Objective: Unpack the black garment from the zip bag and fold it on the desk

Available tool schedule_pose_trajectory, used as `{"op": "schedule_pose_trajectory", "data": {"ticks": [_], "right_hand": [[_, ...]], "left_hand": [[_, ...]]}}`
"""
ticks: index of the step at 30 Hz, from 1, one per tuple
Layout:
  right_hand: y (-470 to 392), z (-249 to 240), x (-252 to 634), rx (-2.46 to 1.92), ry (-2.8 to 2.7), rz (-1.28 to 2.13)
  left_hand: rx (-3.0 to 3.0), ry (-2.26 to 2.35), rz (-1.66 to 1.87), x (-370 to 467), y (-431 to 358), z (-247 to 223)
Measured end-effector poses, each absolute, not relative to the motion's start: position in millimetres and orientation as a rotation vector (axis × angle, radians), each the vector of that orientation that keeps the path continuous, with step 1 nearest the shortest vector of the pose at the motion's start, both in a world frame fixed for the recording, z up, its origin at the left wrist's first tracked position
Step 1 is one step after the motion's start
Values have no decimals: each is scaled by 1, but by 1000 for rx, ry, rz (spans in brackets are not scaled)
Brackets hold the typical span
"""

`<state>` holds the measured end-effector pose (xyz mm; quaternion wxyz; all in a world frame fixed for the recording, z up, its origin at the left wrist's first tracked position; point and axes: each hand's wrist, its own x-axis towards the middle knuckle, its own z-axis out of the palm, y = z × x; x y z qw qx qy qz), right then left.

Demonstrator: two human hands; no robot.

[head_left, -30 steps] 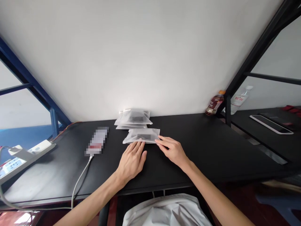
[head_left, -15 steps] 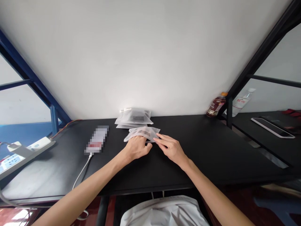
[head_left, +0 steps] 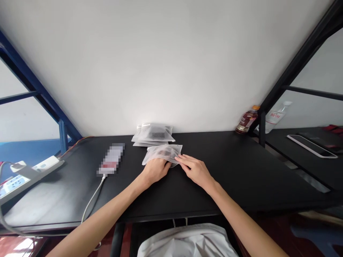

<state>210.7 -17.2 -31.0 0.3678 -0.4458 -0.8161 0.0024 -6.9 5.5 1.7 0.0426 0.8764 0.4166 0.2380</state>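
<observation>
A frosted plastic zip bag (head_left: 171,149) with a dark printed patch lies on the black desk in front of me. My left hand (head_left: 155,168) reaches into the mouth of this bag, its fingers hidden under the cloudy film. At the bag's right corner, my right hand (head_left: 194,167) pinches the edge between thumb and fingers. Just behind it, against the wall, rests a stack of similar frosted bags (head_left: 154,132). Whether anything is inside the bag I work on, I cannot tell.
To the left lies a blurred-out phone (head_left: 112,157) on a white cable (head_left: 92,196). A white power strip (head_left: 34,175) sits at the far left. On the right stand a brown drink bottle (head_left: 248,119), a clear bottle (head_left: 277,117) and another phone (head_left: 312,146).
My left hand has slid deeper into the bag, and its thumb is now tucked under the film. The bag's mouth bulges more. My right hand stays at the corner.
</observation>
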Motion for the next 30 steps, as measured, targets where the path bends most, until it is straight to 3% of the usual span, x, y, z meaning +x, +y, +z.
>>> {"op": "schedule_pose_trajectory", "data": {"ticks": [13,30], "right_hand": [[-20,-32,219,-1353,-2217,-107],[-10,-35,286,-1795,-2036,-179]], "left_hand": [[2370,547,554,-43,-4,20],[2307,482,459,-55,-20,18]]}}
